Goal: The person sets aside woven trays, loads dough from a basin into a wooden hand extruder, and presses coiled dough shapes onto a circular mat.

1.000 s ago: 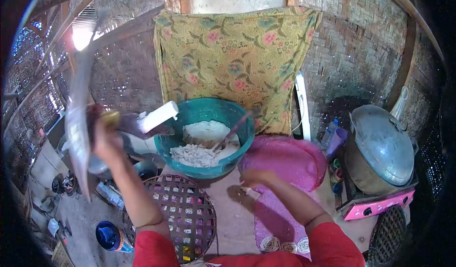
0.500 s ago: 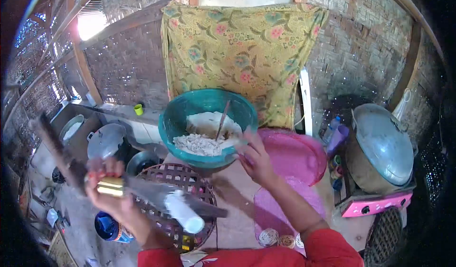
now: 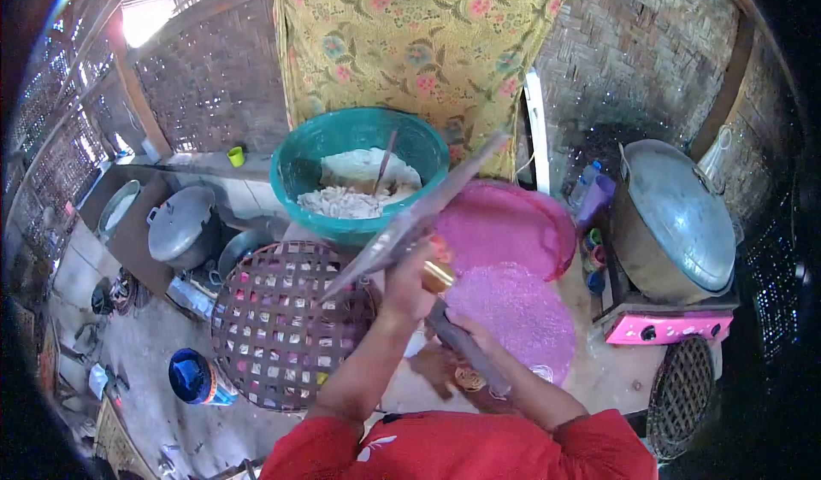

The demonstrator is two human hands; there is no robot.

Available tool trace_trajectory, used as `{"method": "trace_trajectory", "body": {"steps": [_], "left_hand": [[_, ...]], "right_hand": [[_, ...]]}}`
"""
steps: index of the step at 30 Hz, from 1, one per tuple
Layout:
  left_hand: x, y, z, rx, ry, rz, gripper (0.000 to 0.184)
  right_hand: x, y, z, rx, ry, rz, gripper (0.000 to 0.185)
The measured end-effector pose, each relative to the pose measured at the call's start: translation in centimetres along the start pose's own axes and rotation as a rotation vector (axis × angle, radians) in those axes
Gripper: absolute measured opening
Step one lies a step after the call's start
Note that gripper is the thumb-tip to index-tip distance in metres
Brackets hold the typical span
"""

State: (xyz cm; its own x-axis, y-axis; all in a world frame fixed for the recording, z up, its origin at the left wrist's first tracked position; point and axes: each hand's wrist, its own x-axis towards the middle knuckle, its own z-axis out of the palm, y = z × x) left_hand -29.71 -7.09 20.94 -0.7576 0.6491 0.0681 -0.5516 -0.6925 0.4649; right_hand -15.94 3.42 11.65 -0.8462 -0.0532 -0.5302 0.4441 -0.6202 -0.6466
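My left hand [image 3: 410, 285] is closed around a wooden tool [image 3: 419, 215] with a brass-coloured cylinder [image 3: 438, 276]. One long arm of it slants up to the right; a darker bar [image 3: 466, 345] points down to the right. Partly behind that bar is my right hand [image 3: 466, 328], its fingers mostly hidden. Something white [image 3: 416, 341] shows below my left hand. A green basin [image 3: 286, 181] beyond the tool holds white dough [image 3: 342, 202] and an upright stick [image 3: 386, 159]. Coiled strands [image 3: 469, 377] lie near the pink mat [image 3: 522, 318].
A woven tray [image 3: 291, 326] lies left, with a lidded pot [image 3: 181, 228] and blue bucket [image 3: 190, 376] beyond. At the right, a large pot [image 3: 676, 223] stands on a pink stove [image 3: 667, 328]. A pink tray [image 3: 505, 223] sits behind the mat.
My left hand has brought the tool from the left to the centre, turning it. My right hand has moved down from beside the basin. The view has tilted lower.
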Motion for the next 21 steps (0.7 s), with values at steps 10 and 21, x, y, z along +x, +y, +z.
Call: {"method": "trace_trajectory", "body": {"steps": [10,21], "left_hand": [[-5.1,4.8,-0.7,0.44,-0.028,0.514,0.029],[-11.6,7.1,-11.8,1.996,0.304,0.851,0.036]], "right_hand": [[2.8,-1.9,-4.7,-0.01,0.14,-0.403,0.042],[3.7,-0.7,-4.2,0.083,0.184,-0.439,0.045]]}}
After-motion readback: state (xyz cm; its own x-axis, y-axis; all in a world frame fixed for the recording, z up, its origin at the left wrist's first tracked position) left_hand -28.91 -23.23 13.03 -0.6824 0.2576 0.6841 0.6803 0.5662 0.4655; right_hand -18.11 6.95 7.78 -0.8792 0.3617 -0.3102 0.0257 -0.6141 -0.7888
